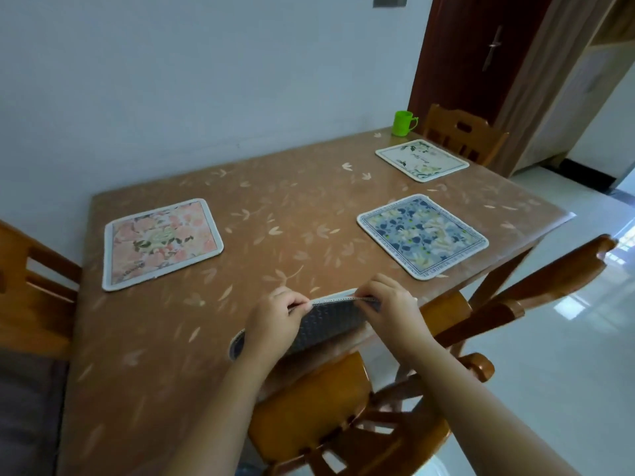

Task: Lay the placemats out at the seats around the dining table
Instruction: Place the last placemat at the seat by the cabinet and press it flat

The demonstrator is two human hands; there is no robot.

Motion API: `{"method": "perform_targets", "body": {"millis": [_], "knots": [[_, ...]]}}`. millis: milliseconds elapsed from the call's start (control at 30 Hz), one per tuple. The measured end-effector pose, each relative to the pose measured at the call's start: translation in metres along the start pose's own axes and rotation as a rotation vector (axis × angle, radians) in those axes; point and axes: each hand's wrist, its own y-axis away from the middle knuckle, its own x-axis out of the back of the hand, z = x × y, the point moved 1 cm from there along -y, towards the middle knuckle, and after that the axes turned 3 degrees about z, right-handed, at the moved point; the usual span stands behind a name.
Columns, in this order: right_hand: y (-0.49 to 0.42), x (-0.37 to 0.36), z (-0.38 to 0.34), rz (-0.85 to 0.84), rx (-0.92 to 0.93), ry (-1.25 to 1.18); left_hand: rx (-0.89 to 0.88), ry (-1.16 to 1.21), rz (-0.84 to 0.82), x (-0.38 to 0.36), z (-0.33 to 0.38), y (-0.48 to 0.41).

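Table [292,207]: brown cover with pale leaf print, far long edge against a white wall. Pink mat [163,243]: floral, flat, at the left edge in front of the left chair [31,280]. White mat [422,159]: leaf border, flat, at the right edge, facing the far chair [464,132]. Blue mat [422,235]: floral, flat, at the near edge toward the right corner, beside the right chair [549,280], well apart from the white mat. Fourth mat [330,321]: at the middle of the near edge, tilted up with its top edge raised and its grey textured underside toward the camera; pale trim shows along the top; its lower left corner lies on the table cover. Left hand [278,314]: fingers curled, pinching the raised top edge of the fourth mat at its left part. Right hand [391,304]: fingers curled, pinching the same edge at its right part. Near chair [309,407]: wooden, under the forearms, its seat partly beneath the near edge. Cup [403,123]: green, with handle, upright at the far right corner by the wall, near the white mat but not touching it.
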Motion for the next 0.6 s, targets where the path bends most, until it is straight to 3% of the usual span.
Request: {"method": "perform_targets", "body": {"millis": [400, 600], "knots": [[-0.112, -0.034, -0.004, 0.049, 0.135, -0.117, 0.056, -0.076, 0.229, 0.033, -0.008, -0.087], [-0.171, -0.05, -0.01, 0.123, 0.17, -0.22, 0.031, -0.139, 0.434, 0.053, -0.003, -0.135]]}}
